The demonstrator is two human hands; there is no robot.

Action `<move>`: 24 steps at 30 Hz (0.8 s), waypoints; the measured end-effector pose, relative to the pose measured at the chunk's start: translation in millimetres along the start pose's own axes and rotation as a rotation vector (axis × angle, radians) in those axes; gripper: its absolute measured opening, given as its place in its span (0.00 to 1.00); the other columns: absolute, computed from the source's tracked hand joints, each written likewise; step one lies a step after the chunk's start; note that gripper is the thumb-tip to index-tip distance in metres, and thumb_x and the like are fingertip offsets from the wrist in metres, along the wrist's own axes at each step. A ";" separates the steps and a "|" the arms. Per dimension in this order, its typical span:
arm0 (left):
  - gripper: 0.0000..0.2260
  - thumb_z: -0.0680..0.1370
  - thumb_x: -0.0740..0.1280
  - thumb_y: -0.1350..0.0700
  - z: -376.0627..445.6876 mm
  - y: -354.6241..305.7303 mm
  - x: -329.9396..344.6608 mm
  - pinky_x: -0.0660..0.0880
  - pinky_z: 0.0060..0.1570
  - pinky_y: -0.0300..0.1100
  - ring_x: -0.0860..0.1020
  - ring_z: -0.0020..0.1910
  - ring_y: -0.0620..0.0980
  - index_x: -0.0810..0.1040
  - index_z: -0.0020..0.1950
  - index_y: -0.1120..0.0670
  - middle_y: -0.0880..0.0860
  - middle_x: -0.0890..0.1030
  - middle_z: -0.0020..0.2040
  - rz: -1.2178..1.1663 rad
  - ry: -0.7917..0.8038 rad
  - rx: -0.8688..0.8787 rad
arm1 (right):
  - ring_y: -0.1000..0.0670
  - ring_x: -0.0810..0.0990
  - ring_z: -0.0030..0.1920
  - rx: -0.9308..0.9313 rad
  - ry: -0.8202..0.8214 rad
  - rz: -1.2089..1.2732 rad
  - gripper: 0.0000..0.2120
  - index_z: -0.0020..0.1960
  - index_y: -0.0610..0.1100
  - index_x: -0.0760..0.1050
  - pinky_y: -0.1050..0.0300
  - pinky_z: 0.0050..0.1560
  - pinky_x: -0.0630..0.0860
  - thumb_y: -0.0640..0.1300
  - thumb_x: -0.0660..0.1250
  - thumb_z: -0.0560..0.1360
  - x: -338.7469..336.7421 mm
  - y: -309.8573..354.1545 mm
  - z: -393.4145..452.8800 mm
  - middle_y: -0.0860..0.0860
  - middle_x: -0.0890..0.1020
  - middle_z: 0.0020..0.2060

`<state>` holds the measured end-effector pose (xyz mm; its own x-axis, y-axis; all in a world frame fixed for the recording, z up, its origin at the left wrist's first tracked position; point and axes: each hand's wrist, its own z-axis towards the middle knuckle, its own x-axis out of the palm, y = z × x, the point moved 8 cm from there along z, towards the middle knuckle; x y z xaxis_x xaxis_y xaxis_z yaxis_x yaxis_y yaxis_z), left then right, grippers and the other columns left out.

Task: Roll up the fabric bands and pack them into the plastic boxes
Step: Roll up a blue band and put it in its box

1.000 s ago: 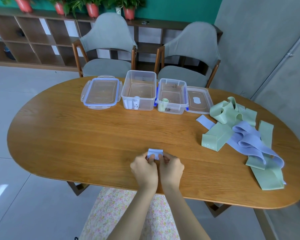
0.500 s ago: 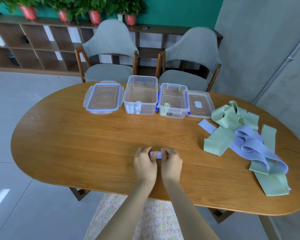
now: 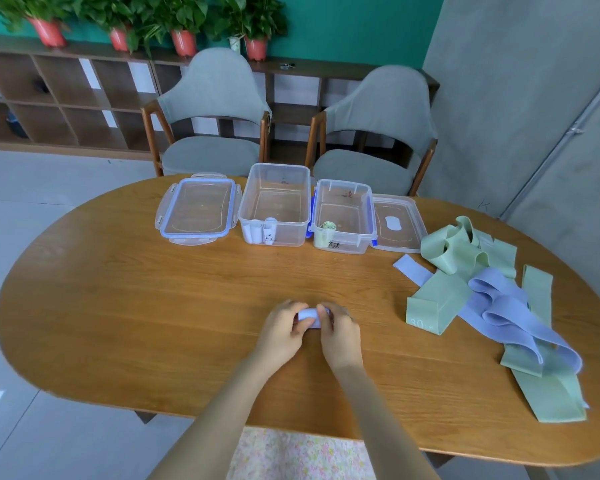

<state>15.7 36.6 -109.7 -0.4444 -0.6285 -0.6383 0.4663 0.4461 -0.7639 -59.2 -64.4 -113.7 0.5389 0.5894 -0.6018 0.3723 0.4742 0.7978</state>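
Oval wooden table (image 3: 118, 306), grey chairs (image 3: 212, 109) and shelf beyond. Left hand (image 3: 281, 332) and right hand (image 3: 338, 332) both pinching rolled lilac band (image 3: 309, 315) mid-table. Open plastic boxes (image 3: 274, 202) behind; loose bands (image 3: 492, 299) heaped right.

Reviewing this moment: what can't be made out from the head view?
- Blue roll: mostly covered by the left hand and right hand; how tightly it is wound is hidden.
- Handwritten labels on the left box and right box: too small to read.
- Band pile: overlapping strips hide the count.
- Rolls in the left box: blurred through the plastic wall, number unclear.
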 end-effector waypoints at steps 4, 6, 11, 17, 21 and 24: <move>0.09 0.79 0.64 0.52 -8.4 6.3 3.2 0.66 0.39 0.37 0.70 0.36 0.46 0.77 0.43 0.56 0.50 0.73 0.35 -0.396 0.084 -0.278 | 0.52 0.75 0.40 -0.007 0.013 0.092 0.14 0.48 0.43 0.77 0.60 0.41 0.67 0.51 0.59 0.80 -9.8 10.7 -0.6 0.51 0.78 0.38; 0.11 0.80 0.63 0.54 -17.2 9.7 5.0 0.65 0.34 0.36 0.68 0.32 0.45 0.78 0.41 0.58 0.49 0.71 0.32 -0.686 0.088 -0.408 | 0.56 0.73 0.38 -0.116 0.050 0.043 0.12 0.46 0.44 0.76 0.66 0.39 0.67 0.52 0.60 0.79 -11.0 23.0 -6.3 0.54 0.76 0.36; 0.12 0.79 0.64 0.53 -31.0 -4.9 0.4 0.67 0.31 0.36 0.71 0.30 0.45 0.79 0.44 0.61 0.53 0.77 0.32 -0.770 0.170 -0.421 | 0.55 0.71 0.33 -0.057 0.153 0.098 0.17 0.44 0.41 0.77 0.65 0.36 0.67 0.54 0.60 0.79 -15.9 21.0 -15.8 0.55 0.74 0.30; 0.16 0.78 0.64 0.48 -37.1 -27.9 -20.2 0.70 0.35 0.43 0.74 0.29 0.44 0.78 0.41 0.61 0.49 0.78 0.29 -0.397 -0.022 -0.228 | 0.54 0.71 0.32 0.088 0.147 0.283 0.24 0.39 0.41 0.77 0.51 0.39 0.73 0.62 0.60 0.76 -23.3 21.1 -29.4 0.52 0.73 0.27; 0.20 0.79 0.62 0.48 -38.2 -44.8 -36.4 0.69 0.35 0.46 0.70 0.29 0.49 0.74 0.35 0.62 0.51 0.73 0.27 -0.321 -0.121 -0.224 | 0.54 0.68 0.31 0.038 0.110 0.394 0.26 0.37 0.41 0.74 0.53 0.36 0.69 0.65 0.60 0.74 -39.4 42.1 -38.5 0.51 0.69 0.27; 0.18 0.77 0.63 0.45 -37.7 -55.7 -40.5 0.70 0.37 0.47 0.71 0.31 0.48 0.78 0.39 0.60 0.49 0.73 0.28 -0.419 -0.072 -0.199 | 0.55 0.68 0.30 0.039 0.113 0.490 0.18 0.38 0.44 0.77 0.57 0.35 0.69 0.55 0.61 0.78 -47.8 52.0 -39.5 0.53 0.70 0.26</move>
<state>-21.1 61.2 -44.9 -0.5054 -0.8200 -0.2686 0.0992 0.2540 -0.9621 -95.5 -42.1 -44.9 0.5733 0.8045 -0.1551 0.1256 0.1008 0.9870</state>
